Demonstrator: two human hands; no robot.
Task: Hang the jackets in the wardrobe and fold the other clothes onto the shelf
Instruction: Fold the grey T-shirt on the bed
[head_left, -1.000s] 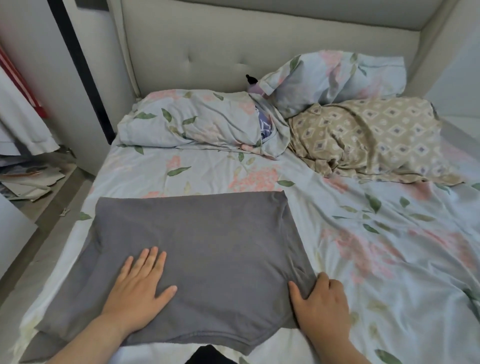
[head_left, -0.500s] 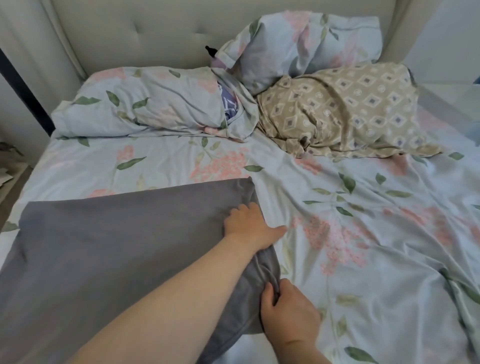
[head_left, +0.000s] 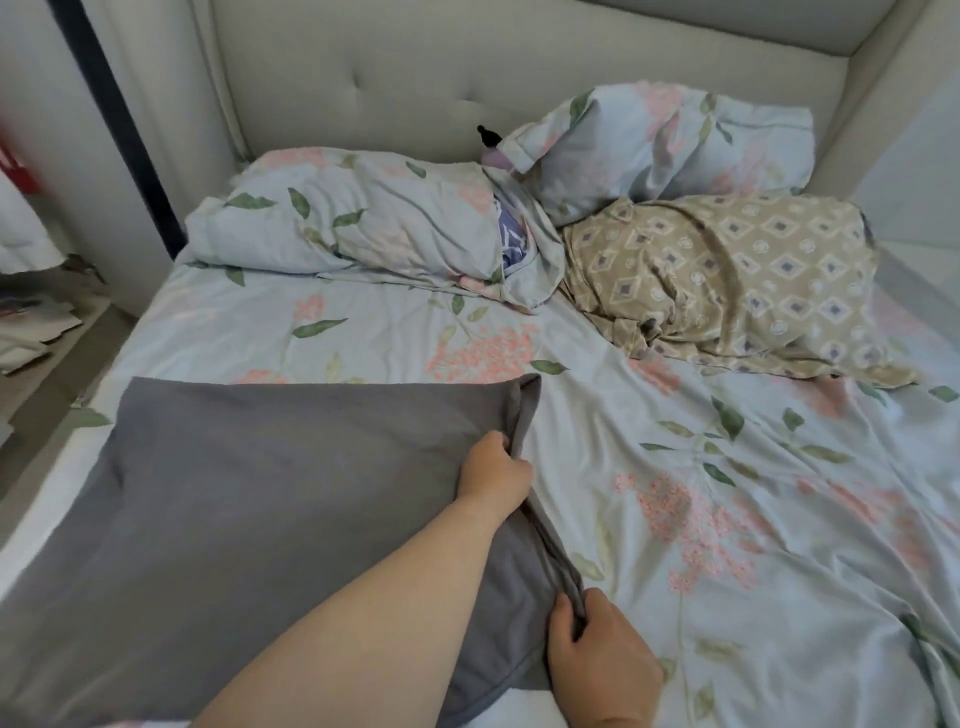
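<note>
The plain dark grey garment (head_left: 260, 519) lies spread mostly flat on the near left part of the floral bed sheet (head_left: 675, 519), its right edge gathered into a raised fold, pinched at 2 spots by the left hand (head_left: 493, 478) and right hand (head_left: 597, 660).

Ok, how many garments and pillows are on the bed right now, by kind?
Plain grey fabric garment: 1
Pale blue floral pillows: 2
Beige diamond-patterned pillow: 1
Total: 4
</note>
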